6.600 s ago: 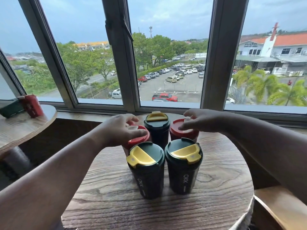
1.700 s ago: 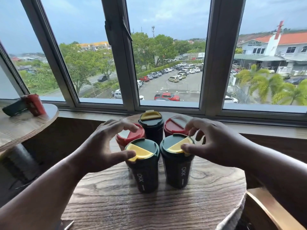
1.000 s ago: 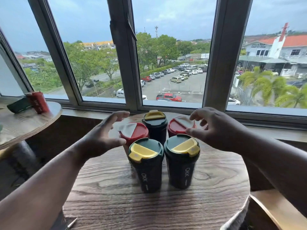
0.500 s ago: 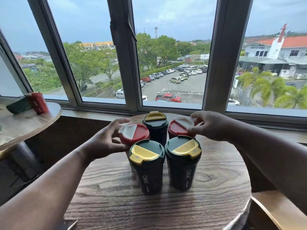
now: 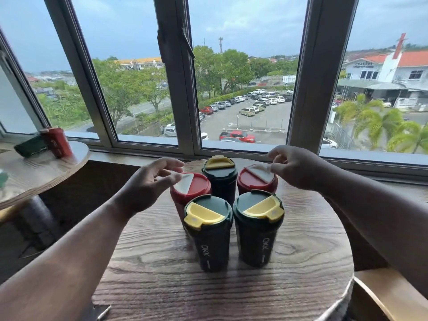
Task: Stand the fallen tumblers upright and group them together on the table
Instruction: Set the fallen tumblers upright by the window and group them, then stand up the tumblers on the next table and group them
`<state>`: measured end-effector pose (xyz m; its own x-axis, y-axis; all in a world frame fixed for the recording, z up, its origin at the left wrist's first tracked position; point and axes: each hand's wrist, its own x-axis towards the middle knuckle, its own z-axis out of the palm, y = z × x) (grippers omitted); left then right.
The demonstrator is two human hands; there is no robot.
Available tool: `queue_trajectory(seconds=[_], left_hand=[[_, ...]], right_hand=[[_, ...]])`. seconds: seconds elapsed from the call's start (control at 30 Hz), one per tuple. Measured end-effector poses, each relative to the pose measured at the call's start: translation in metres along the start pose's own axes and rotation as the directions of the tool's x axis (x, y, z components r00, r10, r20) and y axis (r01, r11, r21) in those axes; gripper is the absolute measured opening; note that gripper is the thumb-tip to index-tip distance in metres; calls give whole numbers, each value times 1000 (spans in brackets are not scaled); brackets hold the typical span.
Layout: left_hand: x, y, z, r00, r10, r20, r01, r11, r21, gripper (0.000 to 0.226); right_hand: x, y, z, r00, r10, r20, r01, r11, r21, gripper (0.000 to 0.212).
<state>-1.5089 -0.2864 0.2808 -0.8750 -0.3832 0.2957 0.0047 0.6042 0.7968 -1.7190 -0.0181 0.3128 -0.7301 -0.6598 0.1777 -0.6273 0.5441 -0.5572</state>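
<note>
Left hand (image 5: 148,184) open, fingers loose, fingertips at rim of left red tumbler (image 5: 190,188), holding nothing. Right hand (image 5: 295,169) also relaxed, empty, just above right red tumbler (image 5: 257,179). 5 tumblers upright, packed tight toward table's (image 5: 162,262) far edge: back green tumbler (image 5: 219,174) btwn the reds, front-left green tumbler (image 5: 207,230) & front-right green tumbler (image 5: 258,225) nearer centre. Side table (image 5: 34,170) at left w/ a red cup (image 5: 56,142).

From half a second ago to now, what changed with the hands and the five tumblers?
Both hands have let go: the left hand lifted off the left red tumbler, and the right hand off the right red tumbler. Both hover open. All five tumblers stayed upright, grouped on the table.
</note>
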Motion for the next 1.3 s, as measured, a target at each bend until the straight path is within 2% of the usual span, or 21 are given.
queue_trajectory(seconds=[0.1, 0.2, 0.43, 0.6, 0.8, 0.97, 1.3], left_hand=[[-2, 14, 1, 985, 90, -150, -60, 979, 193, 12], [-8, 25, -4, 960, 169, -222, -82, 931, 357, 1], [-21, 4, -65, 968, 124, -218, 7, 857, 515, 11], [-56, -39, -143, 972, 77, -223, 66, 818, 571, 17], [-113, -95, -249, 957, -30, -289, 209, 762, 613, 11], [-159, -141, -345, 944, -144, -297, 309, 701, 643, 12], [-231, -204, -464, 865, -289, -410, 497, 607, 620, 14]], right_hand=[[-3, -22, -2, 980, -177, -96, 166, 980, -111, 32], [-5, -52, 4, 943, -321, -87, 303, 937, -172, 31], [8, -142, 40, 887, -461, -13, 447, 867, -222, 29], [21, -218, 86, 856, -513, 66, 513, 822, -247, 22], [29, -323, 156, 837, -530, 138, 545, 782, -303, 24], [37, -410, 235, 814, -555, 170, 580, 779, -236, 25], [57, -527, 362, 769, -589, 250, 631, 761, -149, 16]])
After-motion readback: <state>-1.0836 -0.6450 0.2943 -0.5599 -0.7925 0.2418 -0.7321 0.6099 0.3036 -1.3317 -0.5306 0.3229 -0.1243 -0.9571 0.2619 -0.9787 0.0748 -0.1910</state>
